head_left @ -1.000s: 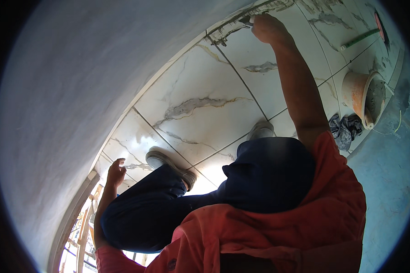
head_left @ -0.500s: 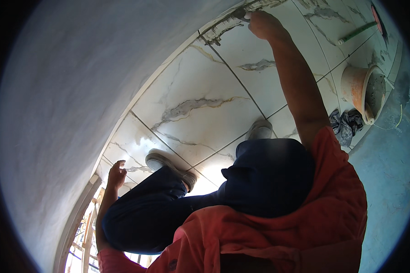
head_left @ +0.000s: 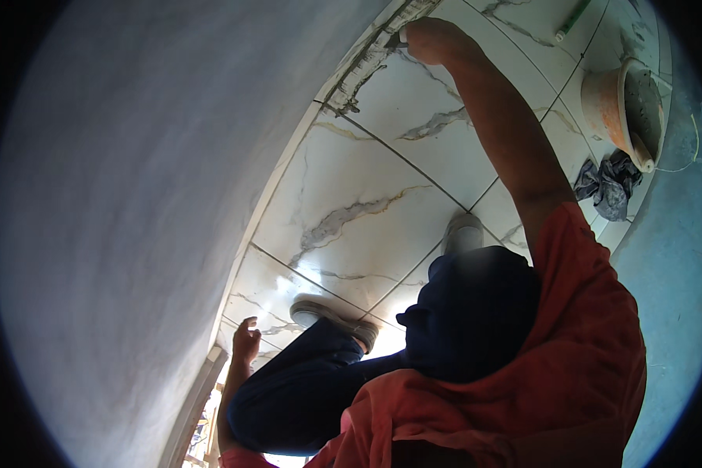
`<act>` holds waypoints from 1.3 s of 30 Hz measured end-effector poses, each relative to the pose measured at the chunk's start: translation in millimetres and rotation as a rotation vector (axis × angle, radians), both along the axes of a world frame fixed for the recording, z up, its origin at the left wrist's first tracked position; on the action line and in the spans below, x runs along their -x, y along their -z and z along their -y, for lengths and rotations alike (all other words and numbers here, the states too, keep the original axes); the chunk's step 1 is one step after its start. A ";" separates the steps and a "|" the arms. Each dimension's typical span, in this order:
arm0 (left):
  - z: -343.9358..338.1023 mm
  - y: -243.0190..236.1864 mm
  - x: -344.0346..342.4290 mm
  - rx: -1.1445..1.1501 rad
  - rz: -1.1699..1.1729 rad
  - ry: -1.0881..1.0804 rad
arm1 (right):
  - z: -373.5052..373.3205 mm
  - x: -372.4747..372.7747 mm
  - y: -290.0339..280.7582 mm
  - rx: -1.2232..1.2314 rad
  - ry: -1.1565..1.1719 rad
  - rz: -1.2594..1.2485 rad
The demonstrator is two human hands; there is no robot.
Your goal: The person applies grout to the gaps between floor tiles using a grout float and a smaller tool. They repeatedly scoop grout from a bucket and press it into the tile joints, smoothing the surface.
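My right hand (head_left: pixel 435 41) reaches far forward, closed around a small putty knife (head_left: pixel 395 40) with a dark blade. The blade is at the edge of the floor tile by the wall, and the fingers hide most of its handle. Under it, a strip of smeared grey and white paste (head_left: pixel 359 83) runs along the foot of the wall. On the left, beside the wall and near my shoe, my left hand (head_left: pixel 247 341) hangs over the floor. Its fingers are loosely bent and apart, with nothing seen in them.
A tilted bucket (head_left: pixel 607 109) with grey residue inside stands at the right, with a crumpled dark plastic bag (head_left: pixel 612 186) by it. Beyond lies a green stick (head_left: pixel 573 19). The white wall (head_left: pixel 156 195) bounds the left. My shoes (head_left: pixel 320 314) rest on marbled tiles (head_left: pixel 351 210).
The view has shifted, so the floor and wall sit differently in the picture. My right hand has moved slightly along the paste strip toward the corner of the tile. My left hand stays loosely bent.
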State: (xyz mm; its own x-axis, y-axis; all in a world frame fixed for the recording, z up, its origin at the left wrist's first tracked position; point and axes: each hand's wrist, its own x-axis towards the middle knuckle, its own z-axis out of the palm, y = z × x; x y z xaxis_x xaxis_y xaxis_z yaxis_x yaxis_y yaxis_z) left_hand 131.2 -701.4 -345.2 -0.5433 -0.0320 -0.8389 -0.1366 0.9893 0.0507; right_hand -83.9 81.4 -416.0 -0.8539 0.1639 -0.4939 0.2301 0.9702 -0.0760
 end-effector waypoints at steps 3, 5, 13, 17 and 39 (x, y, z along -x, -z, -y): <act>2.7 -2.0 -3.2 0.008 0.021 0.048 | -1.7 8.3 9.7 0.035 0.041 -0.103; -0.6 -2.6 2.7 0.025 0.023 0.057 | -3.2 6.4 16.3 0.049 0.078 -0.200; -0.8 -5.5 11.7 0.047 0.045 0.059 | -17.0 21.8 6.1 0.026 0.038 -0.057; -10.4 -7.1 20.2 0.081 0.047 0.050 | -20.8 13.3 2.2 0.051 0.028 0.014; -32.3 -8.9 28.5 0.087 0.040 0.049 | -66.2 17.5 17.5 -0.019 0.089 0.010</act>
State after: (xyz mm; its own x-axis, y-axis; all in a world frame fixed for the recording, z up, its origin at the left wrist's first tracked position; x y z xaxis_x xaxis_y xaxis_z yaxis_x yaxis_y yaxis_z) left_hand 102.7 -669.1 -336.3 -0.5121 -0.0802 -0.8552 -0.0880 0.9953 -0.0406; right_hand -101.4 147.5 -433.4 -0.8308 0.2480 -0.4982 0.3160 0.9471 -0.0554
